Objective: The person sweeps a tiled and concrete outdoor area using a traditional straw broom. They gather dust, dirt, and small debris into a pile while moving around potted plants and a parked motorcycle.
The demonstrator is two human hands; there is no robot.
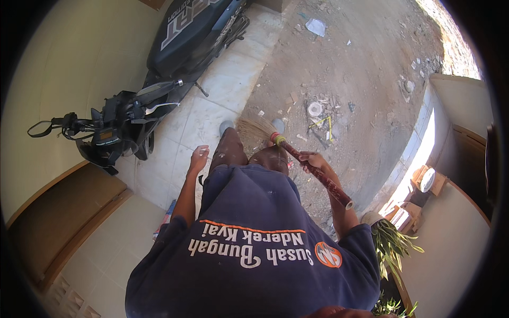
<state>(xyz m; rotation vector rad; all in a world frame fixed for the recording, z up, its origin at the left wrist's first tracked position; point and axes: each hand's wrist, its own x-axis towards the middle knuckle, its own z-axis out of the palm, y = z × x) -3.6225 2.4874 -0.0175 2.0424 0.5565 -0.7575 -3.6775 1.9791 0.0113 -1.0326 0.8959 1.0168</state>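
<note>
My right hand (313,161) is wrapped round the dark red handle of a straw broom (330,184). The handle slants from beside my right forearm down to a yellow-green binding. From there the pale bristles (255,128) spread leftward across the front of my legs, close to my feet. Whether the bristle tips touch the floor I cannot tell. My left hand (199,157) hangs at my left side, above the pale tiles, with its fingers loosely bent and nothing visible in them.
A dark motorcycle (180,50) stands on the tiled strip (212,106) at the left, along a wall. Ahead and right lies dusty ground with a white ring-shaped piece (315,109), yellow strips (330,129) and white scraps (316,27). Wood pieces (411,214) and a potted plant (389,241) stand at the right.
</note>
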